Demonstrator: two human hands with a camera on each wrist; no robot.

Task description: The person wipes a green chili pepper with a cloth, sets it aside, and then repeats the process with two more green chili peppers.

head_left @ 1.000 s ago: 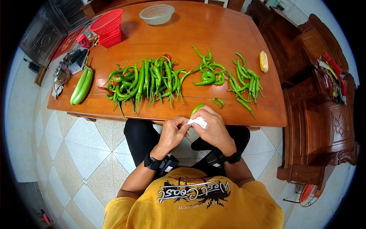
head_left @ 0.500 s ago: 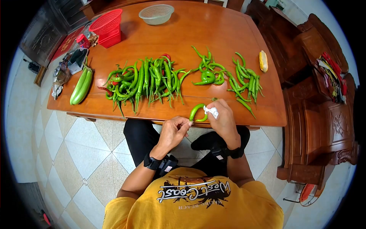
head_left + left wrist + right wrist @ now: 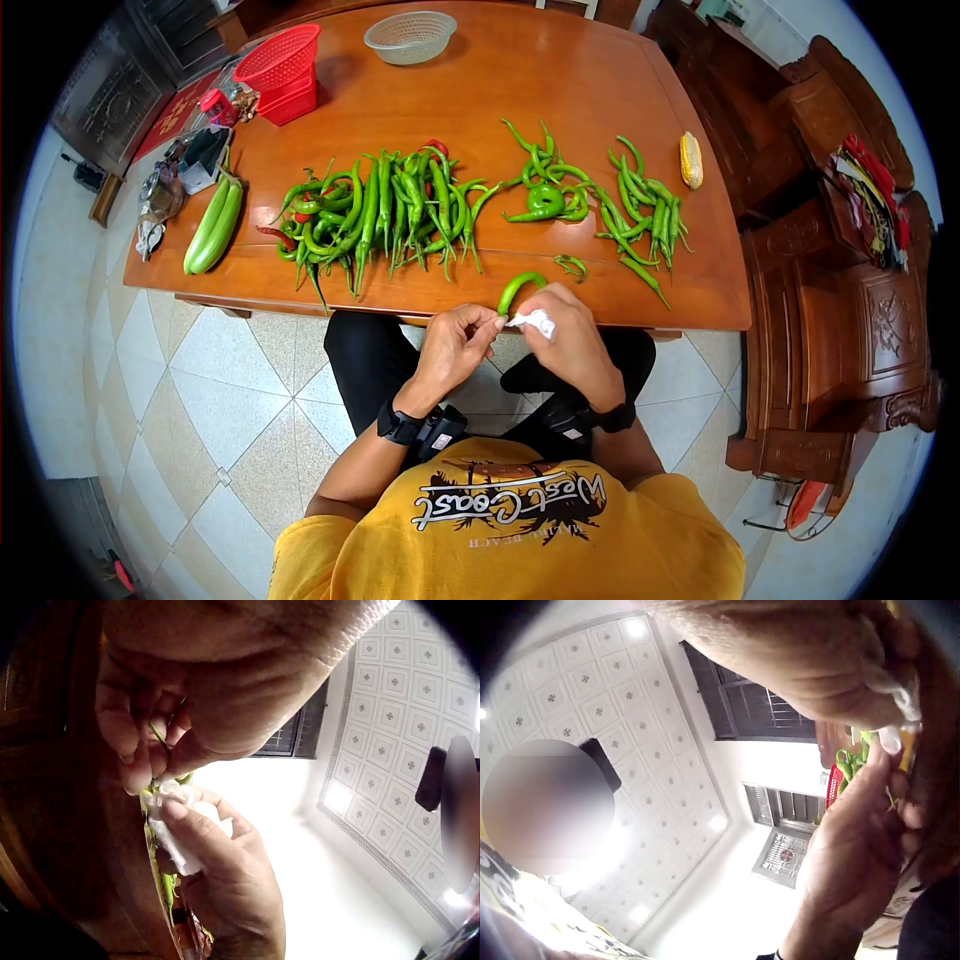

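You look to be in the wiping step: at the near edge of the surface [image 3: 580, 85], between your knees and the piles, you have one curved green pepper [image 3: 513, 289] up in front of you with a white tissue [image 3: 537, 322] against it. Its bend arches to the far side of your fingers; whether it touches the surface, you cannot tell from here.

Your left hand [image 3: 455, 345] is nearly closed, thumb and fingertips pinching the pepper's near-left end, and the left wrist view shows a thin green stem among those fingers. Your right hand [image 3: 572, 335] is curled round the crumpled tissue, thumb pressing it close to the left fingertips, and it hides the right part of the pepper.

The next move probably calls for a firm left pinch while your right hand draws the tissue along the bend, lightly enough not to snap the pepper where it curves.

Just beyond your right hand lies a small curled pepper [image 3: 571, 267]. Farther off, a large pepper pile [image 3: 385, 215] with some red among the green spreads to the left, a smaller cluster [image 3: 545, 200] lies near the middle, and another group [image 3: 650, 215] sits to the right.
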